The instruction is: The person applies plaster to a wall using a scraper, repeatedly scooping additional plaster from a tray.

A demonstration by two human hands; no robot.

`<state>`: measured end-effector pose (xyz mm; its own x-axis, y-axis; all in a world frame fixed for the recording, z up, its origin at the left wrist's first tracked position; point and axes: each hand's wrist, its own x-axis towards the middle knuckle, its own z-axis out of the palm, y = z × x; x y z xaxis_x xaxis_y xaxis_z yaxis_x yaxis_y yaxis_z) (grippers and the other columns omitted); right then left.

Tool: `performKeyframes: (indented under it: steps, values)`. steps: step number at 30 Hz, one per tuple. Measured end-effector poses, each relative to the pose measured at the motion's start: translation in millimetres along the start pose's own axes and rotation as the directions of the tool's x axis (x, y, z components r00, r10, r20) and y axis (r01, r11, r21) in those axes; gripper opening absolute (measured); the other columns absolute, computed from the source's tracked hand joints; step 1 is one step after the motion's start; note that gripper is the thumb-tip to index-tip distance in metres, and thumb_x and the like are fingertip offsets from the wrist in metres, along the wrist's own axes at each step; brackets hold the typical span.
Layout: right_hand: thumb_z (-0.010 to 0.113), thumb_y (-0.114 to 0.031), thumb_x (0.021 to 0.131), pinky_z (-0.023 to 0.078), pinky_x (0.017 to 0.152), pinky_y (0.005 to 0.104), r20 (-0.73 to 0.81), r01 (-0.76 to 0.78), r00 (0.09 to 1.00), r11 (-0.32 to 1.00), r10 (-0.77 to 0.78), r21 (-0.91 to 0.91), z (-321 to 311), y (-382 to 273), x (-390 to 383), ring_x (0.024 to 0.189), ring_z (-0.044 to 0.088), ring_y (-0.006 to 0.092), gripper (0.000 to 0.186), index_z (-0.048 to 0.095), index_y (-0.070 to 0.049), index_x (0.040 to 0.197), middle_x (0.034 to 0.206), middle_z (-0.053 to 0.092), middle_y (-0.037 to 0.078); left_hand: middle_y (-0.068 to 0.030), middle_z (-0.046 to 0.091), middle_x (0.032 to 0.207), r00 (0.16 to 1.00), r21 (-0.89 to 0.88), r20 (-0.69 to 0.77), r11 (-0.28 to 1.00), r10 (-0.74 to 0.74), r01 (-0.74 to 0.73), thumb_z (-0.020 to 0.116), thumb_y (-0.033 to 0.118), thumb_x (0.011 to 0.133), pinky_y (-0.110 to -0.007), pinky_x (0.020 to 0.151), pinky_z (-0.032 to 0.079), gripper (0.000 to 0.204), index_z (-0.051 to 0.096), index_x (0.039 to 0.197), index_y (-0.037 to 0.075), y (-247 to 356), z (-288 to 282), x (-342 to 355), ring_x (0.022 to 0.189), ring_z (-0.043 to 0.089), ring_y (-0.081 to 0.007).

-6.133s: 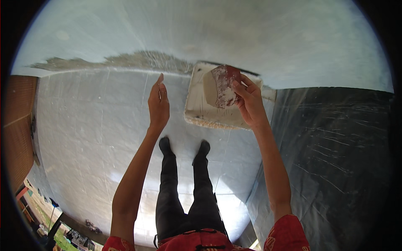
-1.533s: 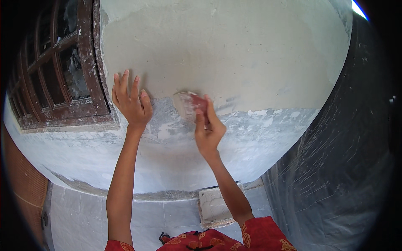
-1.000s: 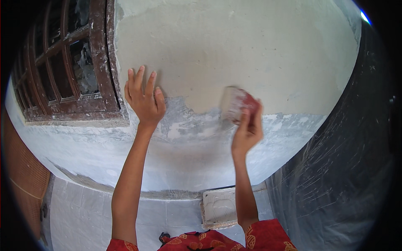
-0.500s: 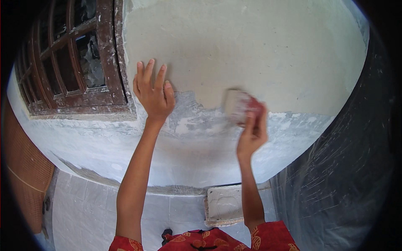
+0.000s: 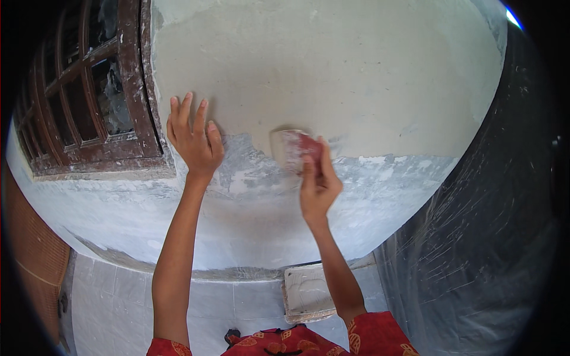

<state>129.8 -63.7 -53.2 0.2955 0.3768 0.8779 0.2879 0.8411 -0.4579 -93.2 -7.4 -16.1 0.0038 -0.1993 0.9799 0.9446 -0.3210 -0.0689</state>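
My right hand (image 5: pixel 319 188) grips a red scraper (image 5: pixel 301 149) smeared with pale paste, its blade against the wall. The blade lies near the lower border of a beige plaster coat (image 5: pixel 356 77). Below that border the wall (image 5: pixel 261 231) is patchy grey and white. To the left, my left hand (image 5: pixel 195 142) rests on the wall with fingers spread and nothing in it. It lies beside the wooden window frame, across the edge of the beige coat.
A brown paned window (image 5: pixel 89 89) spattered with white is at the left. A tray (image 5: pixel 309 291) of pale paste sits on grey tiles (image 5: pixel 228 299) at the wall's foot. Dark plastic sheeting (image 5: pixel 469 237) hangs at right, a woven brown panel (image 5: pixel 35 243) stands at far left.
The right hand and scraper have moved left along the plaster border, closer to the left hand. My left hand stays in place on the wall; the whole view has shifted slightly.
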Motion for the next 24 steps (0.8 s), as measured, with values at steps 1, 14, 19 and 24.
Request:
performKeyframes:
  steps: [1,14,19,24]
  values:
    - [0.055,-0.008,0.095,0.052,0.065,0.0237,-0.033,0.135,0.99,0.991,-0.135,0.006,4.8,10.2,3.1,0.081,0.064,0.0124,0.036,0.054,0.001,0.129,0.112,0.066,0.013,-0.0131,0.045,0.14,1.0,-0.008,-0.005,1.0,-0.001,0.001,0.045,0.017,0.088,-0.045,0.108,0.02,0.046,0.048,0.134,0.015,1.5,2.5,-1.5,0.137,0.031,-0.0331]
    - [0.059,-0.007,0.093,0.052,0.07,0.0225,0.018,-0.03,0.999,0.996,0.028,0.082,12.3,11.7,-1.3,0.088,0.063,0.0122,0.038,0.053,-0.001,0.13,0.108,0.066,0.014,-0.0129,0.045,0.14,1.0,0.002,-0.006,1.0,0.008,-0.008,0.046,0.017,0.087,-0.047,0.108,0.02,0.046,0.049,0.133,0.015,1.3,3.3,-0.5,0.137,0.031,-0.0338]
    - [0.056,-0.011,0.095,0.055,0.065,0.0258,-0.297,-0.131,0.942,0.986,0.156,0.104,-34.4,29.7,9.8,0.087,0.066,0.0158,0.04,0.049,-0.001,0.134,0.113,0.064,0.015,-0.0129,0.044,0.141,1.0,0.031,0.014,0.999,0.016,-0.016,0.046,0.017,0.087,-0.046,0.108,0.019,0.046,0.049,0.133,0.015,-3.0,-5.4,2.5,0.137,0.031,-0.0335]
    - [0.058,-0.014,0.094,0.054,0.064,0.0242,-0.074,-0.247,0.961,0.95,0.265,0.193,-25.2,5.1,-0.6,0.088,0.063,0.0124,0.041,0.051,-0.002,0.133,0.114,0.063,0.011,-0.013,0.045,0.14,1.0,0.029,0.025,0.999,0.018,-0.019,0.045,0.017,0.088,-0.046,0.108,0.019,0.046,0.049,0.134,0.015,0.0,-5.9,3.8,0.137,0.031,-0.0338]
